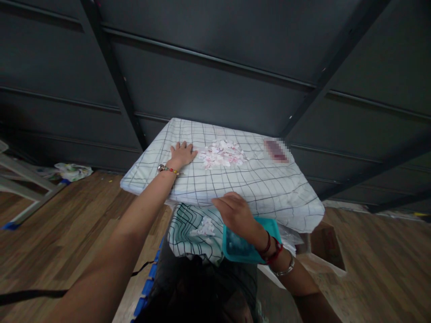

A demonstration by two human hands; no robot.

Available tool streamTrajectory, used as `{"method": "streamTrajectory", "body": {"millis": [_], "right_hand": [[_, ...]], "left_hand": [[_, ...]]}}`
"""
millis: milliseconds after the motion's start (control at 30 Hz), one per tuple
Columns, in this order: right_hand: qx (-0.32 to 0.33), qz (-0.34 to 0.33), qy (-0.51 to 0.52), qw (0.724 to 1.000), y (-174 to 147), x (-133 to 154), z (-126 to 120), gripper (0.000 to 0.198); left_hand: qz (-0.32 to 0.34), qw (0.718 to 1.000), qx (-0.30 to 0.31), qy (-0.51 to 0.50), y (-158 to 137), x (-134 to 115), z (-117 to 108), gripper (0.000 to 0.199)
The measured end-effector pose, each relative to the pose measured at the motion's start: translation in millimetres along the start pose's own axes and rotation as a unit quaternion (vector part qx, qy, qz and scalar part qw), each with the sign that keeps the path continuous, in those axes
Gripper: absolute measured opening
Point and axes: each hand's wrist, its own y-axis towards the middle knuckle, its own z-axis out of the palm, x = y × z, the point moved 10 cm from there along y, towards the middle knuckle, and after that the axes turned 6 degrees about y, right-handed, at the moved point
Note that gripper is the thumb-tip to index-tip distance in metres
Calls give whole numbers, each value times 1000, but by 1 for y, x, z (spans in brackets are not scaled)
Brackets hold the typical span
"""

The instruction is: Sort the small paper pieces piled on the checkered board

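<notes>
My left hand (182, 155) lies flat with its fingers spread on a white checked cloth (191, 181) that covers the tabletop. Just right of its fingertips is a loose pile of small white and pinkish paper scraps (224, 154). Over the near edge of the cloth hovers my right hand (235, 215), its fingers drawn together and bent; anything inside them is hidden. Below that wrist sits a teal plastic basket (232, 246), partly covered by the hand. A smaller heap of white scraps (204, 227) rests on a green-striped cloth (183, 220) over my lap.
A pixelated dark red item (276, 150) lies at the cloth's right side. Dark panels (215, 85) rise directly behind the table. An open cardboard box (325, 246) and clear plastic (291, 235) are at lower right. A crumpled plastic bag (74, 171) lies on the floor at left.
</notes>
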Motion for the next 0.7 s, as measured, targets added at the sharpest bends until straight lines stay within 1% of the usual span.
{"method": "streamTrajectory", "body": {"millis": [100,167,200,267,367,433,533,567,700], "right_hand": [[-50,62,10,997,4,-24,-26,21],[-75,80,26,994,5,-32,-40,20],[-77,80,39,993,5,-33,-43,20],[-69,70,58,993,3,-31,-45,19],[-63,70,52,994,0,-32,-45,21],[-75,90,32,993,-1,-42,-47,22],[-93,126,-7,988,5,-68,-52,23],[-85,136,-17,987,9,-78,-51,22],[22,179,-38,983,34,-125,-27,22]], "left_hand": [[1,1000,-3,5,1,0,1,64],[2,1000,-4,6,2,0,2,64],[2,1000,-5,5,2,0,2,64],[3,1000,-7,4,2,0,1,64],[2,1000,-6,4,1,0,0,64],[0,1000,-3,3,0,-1,0,64],[-3,1000,2,2,-1,-1,-1,65],[-6,1000,5,2,-1,0,0,65],[-8,1000,3,7,0,1,2,64]]}}
